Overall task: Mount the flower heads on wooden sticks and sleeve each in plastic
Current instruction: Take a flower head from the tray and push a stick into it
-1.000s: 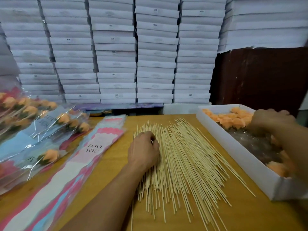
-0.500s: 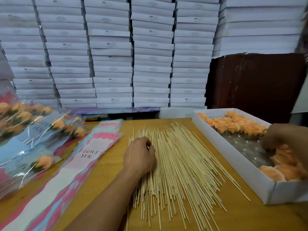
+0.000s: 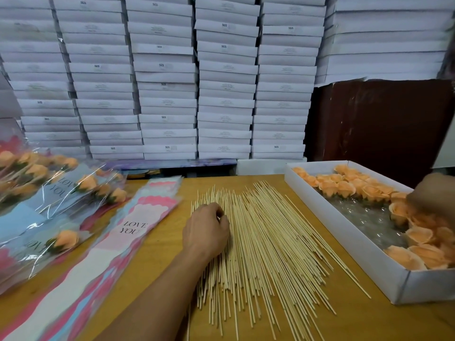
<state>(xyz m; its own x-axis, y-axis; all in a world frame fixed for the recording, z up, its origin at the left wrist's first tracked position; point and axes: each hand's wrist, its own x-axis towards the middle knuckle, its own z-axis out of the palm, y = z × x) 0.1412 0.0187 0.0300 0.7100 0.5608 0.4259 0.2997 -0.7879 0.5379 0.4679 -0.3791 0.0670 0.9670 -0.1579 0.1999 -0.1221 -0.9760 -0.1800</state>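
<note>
Stacked white boxes (image 3: 167,77) fill the wall beyond the wooden table (image 3: 384,323). On the table, a wide fan of wooden sticks (image 3: 268,244) lies spread under and to the right of the left hand (image 3: 206,230). That hand comes in from the lower edge on a bare forearm angled up and rightward, knuckles up, palm resting on the left part of the fan; its fingers are curled down into the sticks at their far end, seemingly pinching some, though how many cannot be told. Right of the sticks stands a white tray box (image 3: 344,232) holding peach flower heads (image 3: 344,188) along its far and right sides. The right hand (image 3: 433,193) reaches into the box at the frame's edge, blurred, over the flowers; whether it holds one cannot be told. Left of the left hand lies a stack of pink "LOVE YOU" plastic sleeves (image 3: 128,232), and beyond them a heap of sleeved finished flowers (image 3: 49,193).
</note>
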